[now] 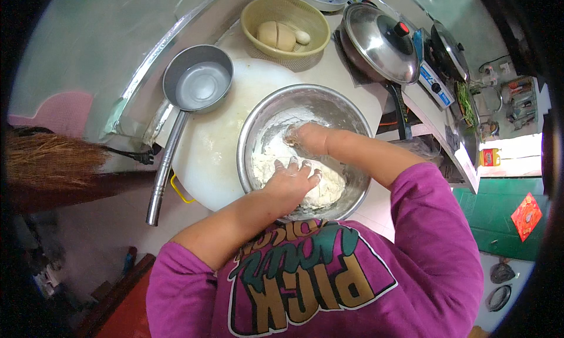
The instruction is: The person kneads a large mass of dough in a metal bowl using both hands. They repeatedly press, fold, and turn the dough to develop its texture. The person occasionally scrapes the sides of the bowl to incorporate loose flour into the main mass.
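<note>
A large stainless steel bowl (247, 117) stands in front of me, holding a lump of pale dough (328, 188) and loose white flour (282, 122). My left hand (293, 179) rests on the dough with its fingers spread and floury. Further back in the bowl, my right hand (308, 137) reaches down into the flour at the dough's far side; its fingertips are partly hidden, so what they hold is unclear. Left of the bowl, a grey metal ladle-like dipper (198, 82) with a long handle holds clear liquid.
Beneath the bowl lies a round white cutting board (207, 161) with a yellow handle. Behind it, a yellow plastic basket (253, 38) holds pale dough pieces and an egg. A lidded frying pan (374, 42) stands at the back right, beside a stove (434, 84). A straw broom (53, 159) is at far left.
</note>
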Motion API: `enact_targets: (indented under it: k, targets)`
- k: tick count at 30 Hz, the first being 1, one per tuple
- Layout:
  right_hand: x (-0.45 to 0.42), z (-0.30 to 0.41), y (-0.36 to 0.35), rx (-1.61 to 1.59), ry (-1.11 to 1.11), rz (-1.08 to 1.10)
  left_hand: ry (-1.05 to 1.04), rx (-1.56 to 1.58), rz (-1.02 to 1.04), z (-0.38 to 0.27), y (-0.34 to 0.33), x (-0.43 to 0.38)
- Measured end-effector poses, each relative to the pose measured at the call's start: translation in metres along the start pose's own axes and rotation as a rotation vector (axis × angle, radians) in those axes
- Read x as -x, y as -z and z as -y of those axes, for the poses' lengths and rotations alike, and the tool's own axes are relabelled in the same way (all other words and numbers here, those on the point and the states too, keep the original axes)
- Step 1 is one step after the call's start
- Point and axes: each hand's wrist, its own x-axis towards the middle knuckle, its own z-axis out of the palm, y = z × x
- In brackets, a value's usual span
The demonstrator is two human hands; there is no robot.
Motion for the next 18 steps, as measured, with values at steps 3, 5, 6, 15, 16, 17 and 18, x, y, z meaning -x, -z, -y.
enact_targets:
  k: [3, 5, 6, 15, 16, 17, 18]
  targets:
    - [-0.002, -0.04, -0.028, 0.232, 0.12, 0.167, -0.006, 0.004, 0.018, 0.001, 0.002, 0.0]
    - [0.013, -0.064, -0.037, 0.286, 0.203, 0.259, -0.038, -0.007, -0.035, 0.003, -0.003, 0.0]
    - [0.003, -0.074, -0.037, 0.295, 0.225, 0.344, -0.05, -0.013, -0.054, 0.004, -0.005, 0.0]
    - [-0.016, -0.026, -0.031, 0.28, 0.242, 0.182, -0.025, 0.058, -0.021, 0.002, 0.001, 0.004]
    - [-0.006, -0.038, -0.031, 0.317, 0.243, 0.24, -0.026, 0.049, -0.014, 0.003, 0.0, 0.003]
    - [0.005, -0.05, -0.032, 0.352, 0.242, 0.298, -0.027, 0.04, -0.006, 0.003, -0.002, 0.002]
    - [0.009, -0.057, -0.031, 0.389, 0.248, 0.357, -0.022, 0.029, 0.001, 0.003, -0.003, 0.0]
